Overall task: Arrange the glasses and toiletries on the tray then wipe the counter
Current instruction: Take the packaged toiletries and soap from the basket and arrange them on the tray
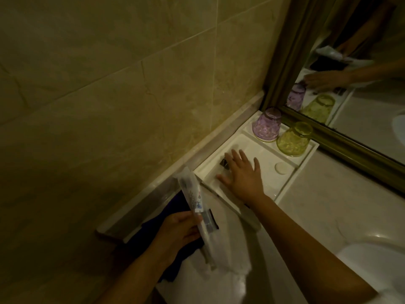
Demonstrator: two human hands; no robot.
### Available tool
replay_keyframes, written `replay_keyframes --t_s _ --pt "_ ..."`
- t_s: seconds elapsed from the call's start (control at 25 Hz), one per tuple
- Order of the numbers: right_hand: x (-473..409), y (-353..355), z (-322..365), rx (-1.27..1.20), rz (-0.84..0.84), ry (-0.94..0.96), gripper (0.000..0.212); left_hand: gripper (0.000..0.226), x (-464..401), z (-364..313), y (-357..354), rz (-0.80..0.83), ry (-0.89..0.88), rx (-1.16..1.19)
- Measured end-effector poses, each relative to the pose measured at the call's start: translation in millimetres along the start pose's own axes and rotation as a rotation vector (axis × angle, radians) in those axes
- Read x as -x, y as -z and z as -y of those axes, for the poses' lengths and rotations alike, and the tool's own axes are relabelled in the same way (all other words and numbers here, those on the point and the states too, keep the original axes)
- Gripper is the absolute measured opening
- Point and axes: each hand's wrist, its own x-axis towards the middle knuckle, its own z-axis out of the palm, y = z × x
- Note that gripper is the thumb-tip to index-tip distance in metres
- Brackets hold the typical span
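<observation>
Risked knocking the upturned purple glass and yellow glass at the tray's far edge, right hand splayed flat and released, left hand gripping the wrapped toothbrush kit nearer.

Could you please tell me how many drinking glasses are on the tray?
2: a purple glass tumbler upside down at the white tray's far corner, a yellow-green glass tumbler inverted beside it.
</observation>
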Motion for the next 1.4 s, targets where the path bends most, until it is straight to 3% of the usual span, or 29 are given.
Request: replay_keyframes --t_s 0.12,0.52,0.64,0.72,0.8,0.88,0.92,1.0,1.12,1.4 --pt "-6.9 -13.8 1.3 -0.010 0.069 -0.067 0.075 0.014 2.6 -0.7 1.2 0.003 0.001 0.010" --pt "-24.7 -22.1 22.2 0.004 0.014 -0.180 0.075 0.014 8.4 -4.4 -0.1 0.003 -0.016 0.007" --pt "-8.9 -1.0 31.9 -0.184 -0.134 -0.270 0.058 0.013 8.8 -5.9 -2.3 -0.004 -0.031 0.004" --pt "18.4 17.2 35.1 -0.560 -0.184 -0.247 0.039 0.017 9.3 -8.8 -6.2 0.003 -0.052 -0.002" --pt "59.1 36.7 40.0 -0.873 0.009 -0.183 0.019 0.019 8.0 -11.5 -13.1 0.009 -0.076 -0.024" --pt "94.5 47.2 46.3 -0.910 0.198 -0.155 0.013 0.018 6.3 -14.5 -20.6 -0.007 -0.089 -0.055" --pt "106.6 47.1 48.5 -0.886 0.216 -0.155 0.017 0.017 5.3 -15.5 -23.7 -0.016 -0.093 -0.070" --pt "119.9 45.0 51.1 -0.833 0.137 -0.202 0.019 0.011 4.5 -16.6 -29.5 -0.008 -0.100 -0.066" --pt "123.7 43.3 45.5 -0.900 0.044 -0.328 0.006 0.011 3.6 -16.2 -31.8 0.008 -0.097 0.017" --pt "126.9 46.2 28.3 -0.960 -0.053 -0.420 0.017 0.010 0.3 -17.4 -34.2 -0.018 -0.065 -0.030"
